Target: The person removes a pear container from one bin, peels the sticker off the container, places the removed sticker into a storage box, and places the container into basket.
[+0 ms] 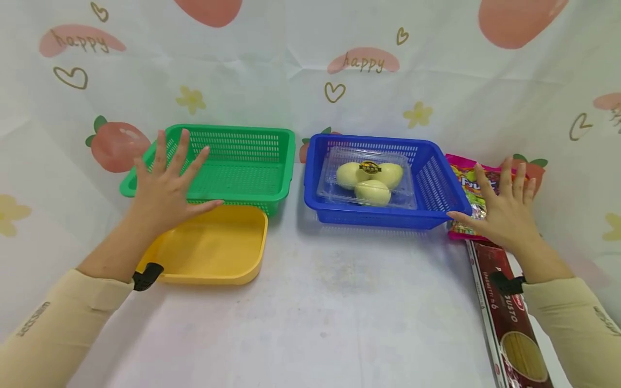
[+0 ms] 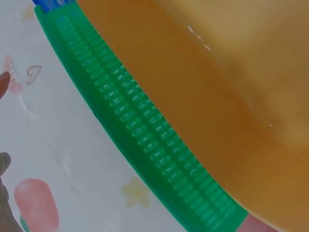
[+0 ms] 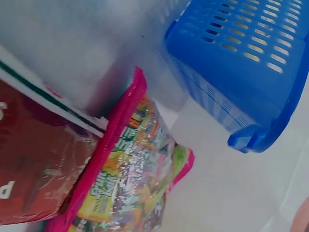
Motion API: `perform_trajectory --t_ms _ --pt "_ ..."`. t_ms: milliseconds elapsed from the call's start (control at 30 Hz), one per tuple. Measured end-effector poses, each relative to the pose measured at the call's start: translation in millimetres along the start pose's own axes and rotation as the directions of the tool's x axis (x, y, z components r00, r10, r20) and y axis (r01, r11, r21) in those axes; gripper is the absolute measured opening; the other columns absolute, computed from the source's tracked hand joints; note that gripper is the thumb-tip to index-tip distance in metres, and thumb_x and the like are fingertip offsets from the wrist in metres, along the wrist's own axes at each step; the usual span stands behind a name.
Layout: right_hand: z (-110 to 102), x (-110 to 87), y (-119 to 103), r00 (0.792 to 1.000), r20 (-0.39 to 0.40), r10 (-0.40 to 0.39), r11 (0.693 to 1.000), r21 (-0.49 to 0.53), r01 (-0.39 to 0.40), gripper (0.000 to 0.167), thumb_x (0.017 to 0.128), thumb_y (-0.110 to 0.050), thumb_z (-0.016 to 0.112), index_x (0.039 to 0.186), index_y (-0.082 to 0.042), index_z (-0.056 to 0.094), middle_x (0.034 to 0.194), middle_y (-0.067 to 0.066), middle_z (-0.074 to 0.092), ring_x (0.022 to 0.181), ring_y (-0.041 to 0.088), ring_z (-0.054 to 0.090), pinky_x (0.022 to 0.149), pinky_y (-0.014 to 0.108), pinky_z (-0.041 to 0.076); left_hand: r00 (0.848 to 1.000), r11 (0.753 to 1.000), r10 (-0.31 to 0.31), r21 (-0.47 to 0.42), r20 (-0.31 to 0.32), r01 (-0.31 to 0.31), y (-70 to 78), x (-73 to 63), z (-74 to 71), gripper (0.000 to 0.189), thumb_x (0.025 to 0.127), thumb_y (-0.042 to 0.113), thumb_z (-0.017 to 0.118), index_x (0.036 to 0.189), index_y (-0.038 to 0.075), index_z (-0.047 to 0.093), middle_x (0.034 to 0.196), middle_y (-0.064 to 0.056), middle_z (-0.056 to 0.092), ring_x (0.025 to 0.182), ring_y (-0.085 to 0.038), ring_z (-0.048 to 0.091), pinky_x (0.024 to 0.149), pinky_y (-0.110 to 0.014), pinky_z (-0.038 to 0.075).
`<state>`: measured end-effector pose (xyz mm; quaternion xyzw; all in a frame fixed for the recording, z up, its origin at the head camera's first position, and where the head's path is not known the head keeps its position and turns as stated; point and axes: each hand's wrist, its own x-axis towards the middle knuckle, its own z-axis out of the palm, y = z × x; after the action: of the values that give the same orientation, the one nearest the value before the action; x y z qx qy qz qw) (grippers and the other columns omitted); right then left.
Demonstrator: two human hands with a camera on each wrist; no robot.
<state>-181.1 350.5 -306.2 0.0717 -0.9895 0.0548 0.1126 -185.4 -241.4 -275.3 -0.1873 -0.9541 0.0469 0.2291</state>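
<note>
My left hand, fingers spread and straight, overlaps the green basket and the yellow tray in the head view; it holds nothing. On the other side my right hand is spread in the same way, over the pink candy bag and near the right end of the blue basket. Inside the blue basket lies a clear plastic box with three pale, rounded fruits. Below the right hand is a dark red spaghetti pack, partly hidden by the forearm.
A white cloth printed with fruit, hearts and flowers covers the table and the backdrop. The yellow tray stands in front of the green basket. In the right wrist view the candy bag lies against the end of the spaghetti pack.
</note>
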Motion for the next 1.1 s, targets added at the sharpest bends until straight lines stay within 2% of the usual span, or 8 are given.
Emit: perform_trajectory --t_ms 67,200,333,400,467,867,1000,1100 --pt "0.1 2.3 -0.3 1.000 0.003 0.003 1.000 0.016 -0.003 0.103 0.079 -0.068 0.051 0.147 -0.028 -0.015 0.144 0.003 -0.043 0.132 0.028 -0.040 0.104 0.062 -0.024 1.000 1.000 0.007 -0.006 -0.005 -0.007 1.9 3.7 2.2 0.108 0.067 0.089 -0.001 0.151 0.022 0.010 0.156 -0.006 -0.019 0.142 -0.035 -0.020 0.096 -0.079 0.013" --pt "0.5 8.9 -4.4 1.000 0.007 0.007 0.999 0.034 -0.007 0.103 0.079 -0.067 0.051 0.147 -0.027 -0.015 0.144 0.002 -0.044 0.132 0.026 -0.041 0.105 0.061 -0.024 1.000 0.999 0.022 -0.034 -0.003 -0.022 5.7 12.4 6.4 0.106 0.071 0.087 0.004 0.151 0.019 0.011 0.156 -0.010 -0.020 0.142 -0.034 -0.021 0.105 -0.073 -0.001" --pt "-0.4 16.3 -13.1 1.000 -0.004 -0.016 0.999 0.039 0.016 0.103 0.079 -0.067 0.051 0.148 -0.028 -0.015 0.145 0.003 -0.042 0.132 0.026 -0.040 0.105 0.060 -0.024 0.999 0.999 0.014 -0.043 0.034 -0.013 11.8 23.1 7.2 0.095 0.081 0.076 0.035 0.151 0.017 0.008 0.154 -0.011 -0.024 0.141 -0.032 -0.024 0.109 -0.065 -0.010" --pt "-1.0 20.3 -18.3 0.999 -0.009 -0.034 0.999 0.027 0.035 0.103 0.079 -0.068 0.051 0.148 -0.027 -0.014 0.146 0.004 -0.041 0.132 0.027 -0.040 0.106 0.059 -0.024 0.998 0.999 0.003 -0.044 0.059 0.000 15.5 28.5 6.6 0.093 0.083 0.064 0.050 0.151 0.017 0.006 0.153 -0.011 -0.026 0.140 -0.032 -0.026 0.110 -0.064 -0.011" --pt "-1.5 23.9 -22.5 0.999 -0.012 -0.046 0.999 0.019 0.046 0.103 0.079 -0.069 0.049 0.148 -0.026 -0.013 0.146 0.005 -0.041 0.133 0.028 -0.039 0.106 0.059 -0.024 0.997 0.998 -0.004 -0.055 0.079 0.008 19.3 33.5 6.4 0.095 0.083 0.054 0.059 0.151 0.017 0.005 0.153 -0.011 -0.026 0.140 -0.033 -0.025 0.110 -0.063 -0.012" --pt "-9.3 47.2 -34.2 0.999 -0.037 -0.029 0.995 0.098 0.032 0.098 0.080 -0.072 0.043 0.147 -0.030 -0.015 0.146 0.001 -0.042 0.134 0.030 -0.038 0.106 0.060 -0.023 0.996 0.982 0.022 -0.191 0.086 -0.006 42.1 61.4 16.6 0.085 0.088 0.042 0.060 0.151 0.011 0.012 0.155 -0.019 -0.015 0.142 -0.037 -0.015 0.113 -0.061 -0.007" --pt "-12.1 54.6 -41.5 0.999 -0.039 -0.020 0.988 0.153 0.025 0.100 0.080 -0.071 0.044 0.146 -0.030 -0.020 0.145 0.001 -0.042 0.134 0.029 -0.038 0.105 0.061 -0.023 0.990 0.955 0.008 -0.295 0.138 0.033 55.8 67.0 16.6 0.084 0.088 0.042 0.059 0.150 0.009 0.014 0.154 -0.023 -0.012 0.142 -0.040 -0.014 0.112 -0.062 -0.005" --pt "-12.6 60.9 -46.4 0.999 -0.035 -0.019 0.983 0.180 0.025 0.100 0.081 -0.070 0.044 0.146 -0.029 -0.021 0.145 0.002 -0.042 0.134 0.029 -0.038 0.105 0.061 -0.023 0.978 0.913 0.015 -0.401 0.209 0.072 69.3 69.3 15.2 0.086 0.088 0.043 0.059 0.150 0.009 0.011 0.154 -0.021 -0.016 0.141 -0.039 -0.017 0.112 -0.062 -0.006"
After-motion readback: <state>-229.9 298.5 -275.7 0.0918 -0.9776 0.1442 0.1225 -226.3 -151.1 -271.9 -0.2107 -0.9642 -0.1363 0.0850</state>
